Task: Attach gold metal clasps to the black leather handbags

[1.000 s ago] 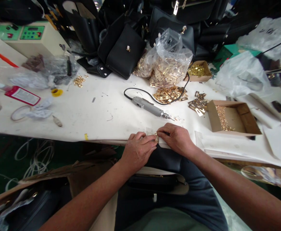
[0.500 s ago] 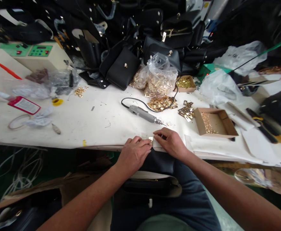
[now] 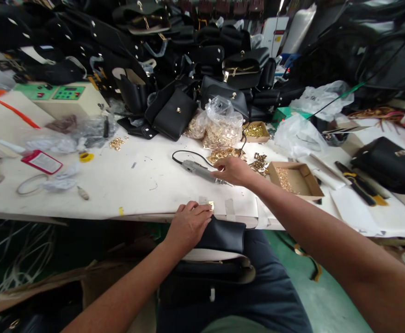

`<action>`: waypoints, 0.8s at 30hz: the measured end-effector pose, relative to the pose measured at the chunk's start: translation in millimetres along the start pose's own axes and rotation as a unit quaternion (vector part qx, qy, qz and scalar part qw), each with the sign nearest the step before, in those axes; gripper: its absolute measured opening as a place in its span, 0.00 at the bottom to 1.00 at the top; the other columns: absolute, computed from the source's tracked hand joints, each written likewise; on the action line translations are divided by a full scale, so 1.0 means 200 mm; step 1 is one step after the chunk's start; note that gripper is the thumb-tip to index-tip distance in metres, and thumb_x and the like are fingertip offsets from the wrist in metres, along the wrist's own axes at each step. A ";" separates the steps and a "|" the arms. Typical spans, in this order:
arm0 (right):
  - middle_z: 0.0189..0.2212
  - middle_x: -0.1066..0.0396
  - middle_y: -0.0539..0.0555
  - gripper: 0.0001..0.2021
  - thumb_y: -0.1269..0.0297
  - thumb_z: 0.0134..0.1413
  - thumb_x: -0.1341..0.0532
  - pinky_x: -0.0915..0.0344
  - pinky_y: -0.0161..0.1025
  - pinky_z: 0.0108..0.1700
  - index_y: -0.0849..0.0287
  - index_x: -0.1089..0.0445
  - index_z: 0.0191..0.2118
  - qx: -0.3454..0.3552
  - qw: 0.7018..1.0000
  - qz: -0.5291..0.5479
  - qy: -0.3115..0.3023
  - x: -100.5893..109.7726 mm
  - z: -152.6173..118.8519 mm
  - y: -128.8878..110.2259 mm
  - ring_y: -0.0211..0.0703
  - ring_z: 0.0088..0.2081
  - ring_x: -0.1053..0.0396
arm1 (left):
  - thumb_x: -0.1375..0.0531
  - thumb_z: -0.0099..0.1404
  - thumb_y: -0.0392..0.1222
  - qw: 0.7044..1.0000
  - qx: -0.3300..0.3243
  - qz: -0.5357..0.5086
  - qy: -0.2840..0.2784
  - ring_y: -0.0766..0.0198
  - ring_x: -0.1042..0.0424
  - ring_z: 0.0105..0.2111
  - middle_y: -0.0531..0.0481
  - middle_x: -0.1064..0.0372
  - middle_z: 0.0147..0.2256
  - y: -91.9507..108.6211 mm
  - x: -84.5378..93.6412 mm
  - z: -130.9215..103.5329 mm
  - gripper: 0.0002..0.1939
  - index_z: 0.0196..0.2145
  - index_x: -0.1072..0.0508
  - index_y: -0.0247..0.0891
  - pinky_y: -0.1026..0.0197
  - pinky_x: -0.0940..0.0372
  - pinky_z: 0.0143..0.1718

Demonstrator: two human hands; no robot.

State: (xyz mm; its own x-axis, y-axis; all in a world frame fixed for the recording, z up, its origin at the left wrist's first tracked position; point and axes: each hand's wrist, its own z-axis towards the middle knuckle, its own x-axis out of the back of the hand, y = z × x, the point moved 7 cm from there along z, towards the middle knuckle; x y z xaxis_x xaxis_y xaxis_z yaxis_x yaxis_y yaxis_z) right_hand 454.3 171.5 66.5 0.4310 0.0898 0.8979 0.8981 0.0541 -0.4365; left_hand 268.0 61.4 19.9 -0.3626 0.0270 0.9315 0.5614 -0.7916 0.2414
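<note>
At the table's front edge my left hand [image 3: 189,223] is closed on the flap of a black handbag [image 3: 223,235], its fingertips pressing on a small gold metal plate [image 3: 211,206]. The bag lies in my lap with its mouth partly open and a light lining showing. My right hand [image 3: 233,171] is stretched forward over the front end of a grey corded electric screwdriver [image 3: 196,169]. Its thumb and forefinger look apart beside the tool, which still lies on the table; whether they touch it I cannot tell. My palm hides part of the screwdriver's tip.
Behind the screwdriver lie loose gold plates [image 3: 225,154] and clear bags of gold parts [image 3: 223,129]. A cardboard box [image 3: 304,181] of small fasteners stands to the right, near black-and-yellow pliers [image 3: 358,187]. Black handbags [image 3: 174,113] are heaped at the back.
My right hand has left the gold plate and moved forward to the electric screwdriver. My left hand stays on the plate and flap. The view has tilted up a little.
</note>
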 end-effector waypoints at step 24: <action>0.35 0.20 0.51 0.13 0.52 0.58 0.35 0.35 0.36 0.37 0.55 0.20 0.40 -0.012 0.999 0.014 0.026 0.04 -0.08 0.17 0.42 0.35 0.26 | 0.40 0.73 0.38 0.998 -0.001 -0.044 0.039 0.52 0.31 0.52 0.50 0.22 0.53 0.00 -0.02 -0.01 0.12 0.51 0.22 0.44 0.47 0.36 0.53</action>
State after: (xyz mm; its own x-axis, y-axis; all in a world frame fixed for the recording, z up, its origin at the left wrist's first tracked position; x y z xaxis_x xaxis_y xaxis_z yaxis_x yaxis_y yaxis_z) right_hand 490.4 159.1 59.2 0.4599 0.0399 0.8871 0.8869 0.0283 -0.4611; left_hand 266.8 60.5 16.1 -0.4677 0.0492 0.8825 0.5234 -0.7892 0.3213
